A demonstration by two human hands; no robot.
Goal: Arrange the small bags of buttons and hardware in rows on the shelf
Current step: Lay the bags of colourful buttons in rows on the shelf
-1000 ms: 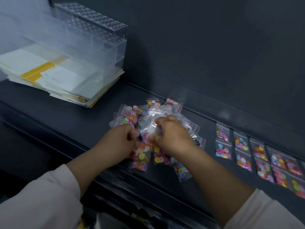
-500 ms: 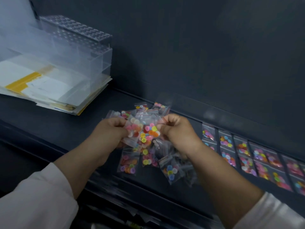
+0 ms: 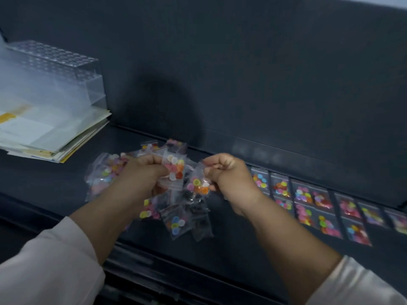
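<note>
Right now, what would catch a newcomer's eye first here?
At centre, the left hand grips a button bag and the right hand pinches a second bag above a loose pile. To the right, bright bags lie in two neat rows on the dark shelf.

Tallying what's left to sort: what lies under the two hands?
A loose pile of button bags on the shelf. The left hand pinches a white-button bag, the right hand a yellow-button bag; bags beneath the forearms are hidden.
</note>
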